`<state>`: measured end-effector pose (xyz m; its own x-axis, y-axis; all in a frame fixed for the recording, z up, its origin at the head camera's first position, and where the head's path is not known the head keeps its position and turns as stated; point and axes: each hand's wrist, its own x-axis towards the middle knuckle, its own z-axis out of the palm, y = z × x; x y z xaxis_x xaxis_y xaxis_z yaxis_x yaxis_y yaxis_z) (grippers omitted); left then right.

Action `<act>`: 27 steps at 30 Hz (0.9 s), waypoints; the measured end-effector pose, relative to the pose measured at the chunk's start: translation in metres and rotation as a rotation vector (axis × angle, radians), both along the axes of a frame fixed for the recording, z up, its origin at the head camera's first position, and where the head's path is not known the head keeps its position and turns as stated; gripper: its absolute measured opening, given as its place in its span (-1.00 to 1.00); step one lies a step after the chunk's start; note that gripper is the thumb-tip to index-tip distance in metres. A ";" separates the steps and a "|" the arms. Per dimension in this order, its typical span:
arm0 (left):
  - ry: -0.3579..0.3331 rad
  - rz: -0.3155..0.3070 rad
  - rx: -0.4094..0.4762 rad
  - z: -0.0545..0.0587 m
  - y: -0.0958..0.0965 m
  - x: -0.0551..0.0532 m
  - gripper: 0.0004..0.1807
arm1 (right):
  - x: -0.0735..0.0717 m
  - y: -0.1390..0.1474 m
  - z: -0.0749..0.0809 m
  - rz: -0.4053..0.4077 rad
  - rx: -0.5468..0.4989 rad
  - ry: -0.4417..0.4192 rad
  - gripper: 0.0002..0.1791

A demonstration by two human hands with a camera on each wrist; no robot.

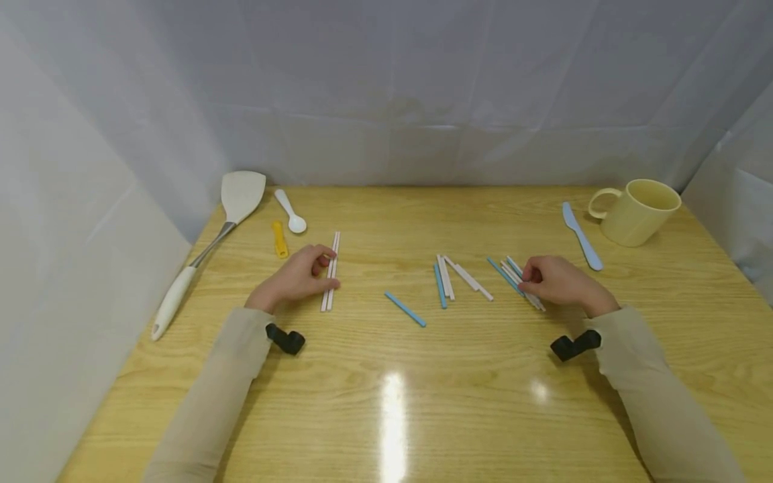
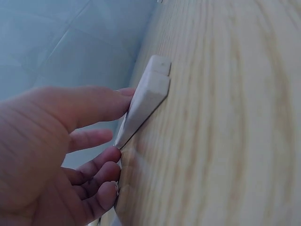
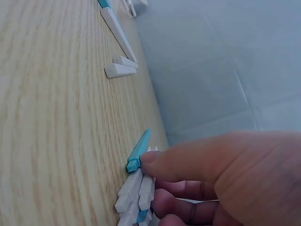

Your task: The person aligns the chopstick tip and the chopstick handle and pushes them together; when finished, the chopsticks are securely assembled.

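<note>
Touching white sticks (image 1: 324, 303) lying flat on tabletop (image 1: 338, 402), left hand (image 1: 296, 272) kept thumb and fingers parted. Right hand (image 1: 555, 282) pinched stick cluster (image 3: 134, 190) on tabletop: thumb against blue stick (image 3: 141, 148), fingers curled on opposite side. Both forearms (image 1: 211, 396) angled inward. Between hands lay single blue stick (image 1: 405, 309) and mixed stick group (image 1: 445, 278). Beyond right hand stood yellow mug (image 1: 634, 218).

From the single stick (image 1: 405, 309) on the table (image 1: 477, 402), the paired sticks (image 1: 333, 270) and, beyond them, the spoon (image 1: 290, 210) lie toward ten o'clock; the stick cluster (image 1: 464, 274), knife (image 1: 582, 235) and mug (image 1: 640, 215) toward two; the spatula (image 1: 213, 244) at the spoon's eight.
</note>
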<state>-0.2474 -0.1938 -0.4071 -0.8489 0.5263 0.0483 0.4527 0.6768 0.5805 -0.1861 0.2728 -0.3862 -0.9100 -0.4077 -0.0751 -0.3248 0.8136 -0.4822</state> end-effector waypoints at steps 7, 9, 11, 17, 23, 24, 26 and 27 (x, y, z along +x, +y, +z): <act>0.023 -0.014 0.000 0.000 0.000 0.001 -0.47 | 0.000 -0.001 0.000 -0.029 0.005 -0.030 -0.86; 0.013 -0.013 0.009 0.001 0.000 0.001 -0.46 | 0.000 0.000 0.000 -0.035 0.003 -0.036 -0.86; -0.002 -0.006 0.017 0.002 -0.001 0.001 -0.45 | -0.001 0.000 -0.001 -0.035 0.003 -0.034 -0.86; 0.044 0.038 0.043 -0.001 0.001 0.000 -0.49 | -0.001 0.002 0.000 -0.037 -0.005 -0.038 -0.85; 0.142 0.054 0.092 -0.002 0.007 0.001 -0.61 | -0.001 0.001 0.002 -0.035 -0.013 -0.046 -0.83; 0.141 0.048 0.103 -0.002 0.009 0.001 -0.63 | -0.001 0.001 0.003 -0.035 -0.017 -0.048 -0.83; 0.148 0.021 0.116 0.000 0.014 0.003 -0.65 | -0.001 0.001 0.003 -0.035 -0.023 -0.050 -0.83; 0.148 0.004 0.121 0.001 0.018 0.004 -0.66 | -0.001 0.001 0.003 -0.035 -0.025 -0.051 -0.83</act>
